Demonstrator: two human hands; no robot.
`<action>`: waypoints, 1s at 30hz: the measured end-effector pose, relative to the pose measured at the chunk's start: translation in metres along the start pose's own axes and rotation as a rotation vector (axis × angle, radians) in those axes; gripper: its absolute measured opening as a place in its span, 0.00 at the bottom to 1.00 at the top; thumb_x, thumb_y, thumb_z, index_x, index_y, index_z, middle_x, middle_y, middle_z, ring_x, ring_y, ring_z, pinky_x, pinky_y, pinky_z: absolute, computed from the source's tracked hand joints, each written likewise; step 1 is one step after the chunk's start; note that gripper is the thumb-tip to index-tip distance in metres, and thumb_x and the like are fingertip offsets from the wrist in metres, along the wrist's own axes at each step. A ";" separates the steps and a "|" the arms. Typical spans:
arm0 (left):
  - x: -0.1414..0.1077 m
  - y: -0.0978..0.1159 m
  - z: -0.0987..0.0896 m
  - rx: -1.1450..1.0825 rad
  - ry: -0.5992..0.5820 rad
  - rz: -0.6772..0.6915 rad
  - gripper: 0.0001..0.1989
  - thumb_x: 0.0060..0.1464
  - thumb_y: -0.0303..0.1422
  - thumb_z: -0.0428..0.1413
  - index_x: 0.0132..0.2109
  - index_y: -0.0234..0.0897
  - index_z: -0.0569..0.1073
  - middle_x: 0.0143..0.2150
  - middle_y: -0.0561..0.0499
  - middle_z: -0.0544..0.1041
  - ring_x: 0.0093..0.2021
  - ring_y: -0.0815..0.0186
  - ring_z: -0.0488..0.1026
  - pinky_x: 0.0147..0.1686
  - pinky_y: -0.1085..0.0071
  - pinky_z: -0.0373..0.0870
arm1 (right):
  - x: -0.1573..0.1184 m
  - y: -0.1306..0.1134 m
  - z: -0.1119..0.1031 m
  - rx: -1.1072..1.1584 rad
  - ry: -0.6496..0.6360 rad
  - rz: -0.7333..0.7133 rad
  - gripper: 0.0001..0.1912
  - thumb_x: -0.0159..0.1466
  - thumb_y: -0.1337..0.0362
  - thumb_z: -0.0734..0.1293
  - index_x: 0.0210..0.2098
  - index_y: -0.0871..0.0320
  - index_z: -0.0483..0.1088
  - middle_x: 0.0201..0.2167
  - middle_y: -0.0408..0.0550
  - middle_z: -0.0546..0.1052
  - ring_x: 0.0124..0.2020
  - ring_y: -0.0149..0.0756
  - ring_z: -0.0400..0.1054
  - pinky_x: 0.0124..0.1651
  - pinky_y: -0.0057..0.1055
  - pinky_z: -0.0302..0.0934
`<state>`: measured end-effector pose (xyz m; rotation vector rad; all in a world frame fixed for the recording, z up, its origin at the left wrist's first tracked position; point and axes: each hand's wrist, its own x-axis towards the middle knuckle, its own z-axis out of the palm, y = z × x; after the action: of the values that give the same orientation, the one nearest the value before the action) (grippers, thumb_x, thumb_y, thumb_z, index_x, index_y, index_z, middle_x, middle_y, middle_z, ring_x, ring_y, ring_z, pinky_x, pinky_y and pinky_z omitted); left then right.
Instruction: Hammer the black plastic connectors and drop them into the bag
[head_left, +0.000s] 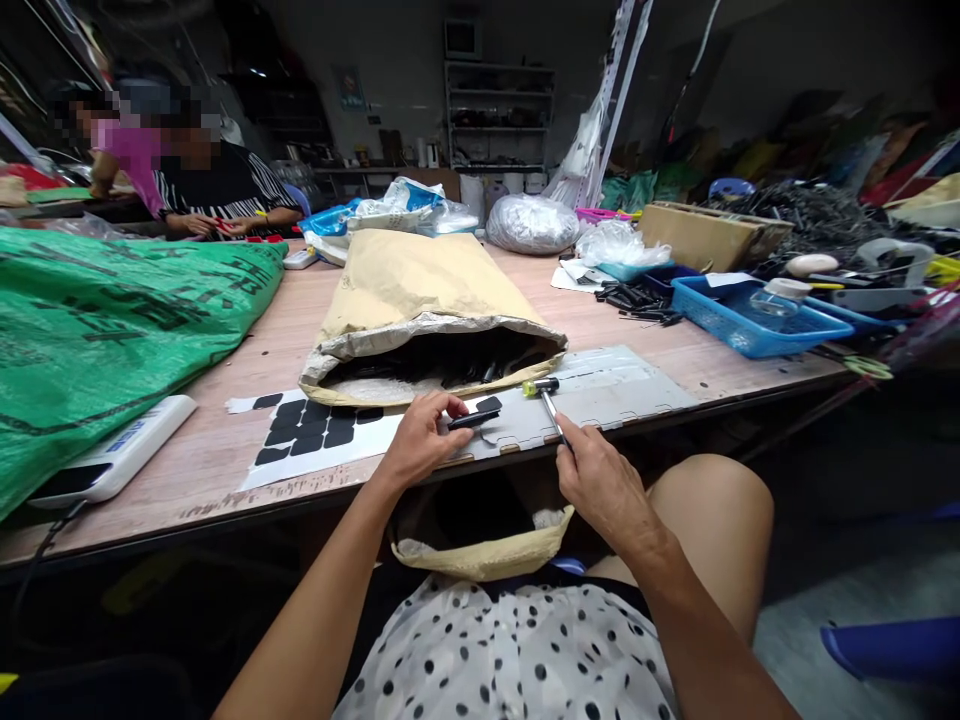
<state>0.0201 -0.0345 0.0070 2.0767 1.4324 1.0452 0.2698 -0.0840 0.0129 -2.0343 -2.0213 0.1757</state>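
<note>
My left hand (426, 436) pinches a slim black plastic piece (474, 419) over the table's front edge. In my right hand (604, 484) is the handle of a small hammer (541, 388) with a yellow and black head, held above a grey cardboard sheet (616, 388). Just behind both hands lies an open paper sack (427, 275), its mouth facing me and dark pieces inside. A white sheet with black rounded stickers (304, 428) lies left of my left hand. A second open sack (487, 560) sits in my lap, its inside dark.
On the left are a green woven bag (127, 330) and a white scale (124, 455). A blue basket (750, 330), a cardboard box (701, 237) and loose black pieces (637, 300) stand at right. Another person (225, 195) works across the table.
</note>
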 end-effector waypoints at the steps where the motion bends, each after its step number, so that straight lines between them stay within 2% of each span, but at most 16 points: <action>1: -0.007 0.008 0.000 -0.008 0.020 0.052 0.07 0.51 0.31 0.61 0.39 0.39 0.75 0.39 0.51 0.76 0.42 0.60 0.71 0.43 0.65 0.67 | 0.001 0.001 0.001 0.010 0.002 -0.003 0.26 0.71 0.64 0.59 0.68 0.51 0.63 0.49 0.51 0.76 0.42 0.40 0.75 0.39 0.31 0.61; 3: -0.025 0.023 0.004 -0.038 0.015 0.151 0.07 0.53 0.29 0.59 0.40 0.39 0.74 0.39 0.51 0.76 0.42 0.61 0.71 0.44 0.66 0.67 | 0.001 0.003 0.003 0.025 0.005 -0.008 0.26 0.70 0.64 0.59 0.67 0.51 0.63 0.49 0.51 0.76 0.42 0.41 0.75 0.40 0.31 0.62; 6: -0.056 0.032 0.024 -0.042 -0.154 0.185 0.09 0.53 0.29 0.58 0.43 0.41 0.73 0.38 0.52 0.76 0.37 0.64 0.71 0.39 0.68 0.67 | 0.002 0.005 0.004 0.034 0.010 -0.010 0.27 0.70 0.64 0.59 0.68 0.51 0.63 0.51 0.51 0.76 0.43 0.42 0.75 0.40 0.32 0.62; 8: -0.073 0.024 0.043 0.050 -0.260 0.046 0.10 0.53 0.30 0.58 0.44 0.42 0.74 0.36 0.52 0.77 0.34 0.62 0.72 0.36 0.67 0.65 | 0.002 0.005 0.004 0.035 0.015 -0.014 0.27 0.70 0.64 0.59 0.68 0.51 0.63 0.51 0.51 0.76 0.43 0.42 0.75 0.40 0.32 0.63; 11: -0.088 0.002 0.070 0.219 -0.379 -0.262 0.12 0.54 0.33 0.56 0.47 0.41 0.76 0.35 0.47 0.78 0.36 0.54 0.76 0.33 0.63 0.63 | 0.002 0.005 0.004 0.028 0.021 -0.027 0.27 0.70 0.64 0.60 0.68 0.52 0.63 0.51 0.52 0.76 0.43 0.41 0.76 0.41 0.31 0.63; 13: -0.090 -0.006 0.078 0.248 -0.476 -0.329 0.11 0.54 0.33 0.57 0.44 0.40 0.78 0.34 0.44 0.79 0.38 0.48 0.78 0.31 0.62 0.62 | 0.001 0.005 0.004 0.023 0.025 -0.037 0.27 0.70 0.64 0.60 0.67 0.52 0.63 0.50 0.52 0.76 0.43 0.41 0.76 0.41 0.31 0.63; 16: -0.083 0.007 0.065 0.184 -0.591 -0.246 0.07 0.51 0.35 0.60 0.38 0.42 0.79 0.35 0.46 0.81 0.38 0.50 0.78 0.31 0.63 0.63 | 0.001 0.005 0.004 0.020 0.034 -0.039 0.26 0.70 0.65 0.59 0.67 0.52 0.64 0.50 0.52 0.76 0.43 0.41 0.76 0.40 0.31 0.64; 19: -0.055 0.035 0.032 0.041 -0.649 -0.136 0.08 0.56 0.40 0.59 0.40 0.45 0.79 0.35 0.52 0.81 0.35 0.60 0.77 0.32 0.69 0.67 | 0.001 0.004 0.004 0.022 0.039 -0.029 0.27 0.70 0.65 0.60 0.67 0.52 0.63 0.50 0.51 0.76 0.42 0.41 0.76 0.40 0.31 0.64; 20: -0.041 0.042 0.020 -0.035 -0.629 -0.105 0.10 0.59 0.42 0.57 0.41 0.44 0.79 0.34 0.52 0.81 0.34 0.62 0.77 0.32 0.70 0.67 | 0.001 0.004 0.004 0.023 0.038 -0.030 0.27 0.70 0.65 0.60 0.67 0.52 0.63 0.50 0.51 0.76 0.42 0.41 0.76 0.40 0.31 0.64; 21: -0.024 0.046 0.009 -0.061 -0.547 -0.083 0.13 0.61 0.44 0.55 0.40 0.42 0.79 0.34 0.52 0.81 0.34 0.63 0.76 0.33 0.70 0.68 | 0.001 0.004 0.004 0.023 0.038 -0.032 0.27 0.70 0.65 0.60 0.68 0.52 0.63 0.50 0.51 0.76 0.43 0.41 0.76 0.40 0.31 0.64; 23: 0.013 0.043 -0.007 0.061 -0.234 -0.090 0.15 0.63 0.45 0.53 0.39 0.40 0.79 0.36 0.49 0.82 0.36 0.62 0.77 0.35 0.70 0.69 | 0.001 0.005 0.004 0.024 0.039 -0.038 0.27 0.70 0.65 0.59 0.67 0.52 0.63 0.50 0.51 0.76 0.43 0.41 0.76 0.40 0.31 0.64; 25: 0.048 0.030 -0.014 0.301 0.020 -0.146 0.15 0.63 0.41 0.52 0.44 0.39 0.80 0.42 0.46 0.82 0.42 0.59 0.78 0.40 0.68 0.70 | 0.001 0.005 0.005 0.028 0.042 -0.042 0.27 0.70 0.65 0.59 0.67 0.53 0.63 0.50 0.51 0.76 0.44 0.40 0.75 0.40 0.30 0.64; 27: 0.076 0.014 -0.015 0.528 0.093 -0.243 0.16 0.63 0.38 0.52 0.50 0.39 0.80 0.47 0.42 0.82 0.48 0.55 0.78 0.44 0.65 0.72 | 0.001 0.006 0.006 0.036 0.044 -0.045 0.26 0.70 0.65 0.59 0.67 0.53 0.64 0.50 0.51 0.76 0.44 0.40 0.75 0.40 0.29 0.64; 30: 0.098 -0.003 -0.010 0.670 0.037 -0.335 0.17 0.59 0.35 0.53 0.52 0.40 0.81 0.48 0.39 0.82 0.50 0.49 0.78 0.45 0.61 0.73 | 0.001 0.007 0.006 0.052 0.041 -0.046 0.26 0.70 0.65 0.59 0.66 0.53 0.64 0.50 0.51 0.76 0.45 0.39 0.75 0.41 0.29 0.64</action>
<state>0.0291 0.0559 0.0452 2.1036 2.2829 0.5058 0.2753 -0.0821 0.0053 -1.9423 -2.0161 0.1745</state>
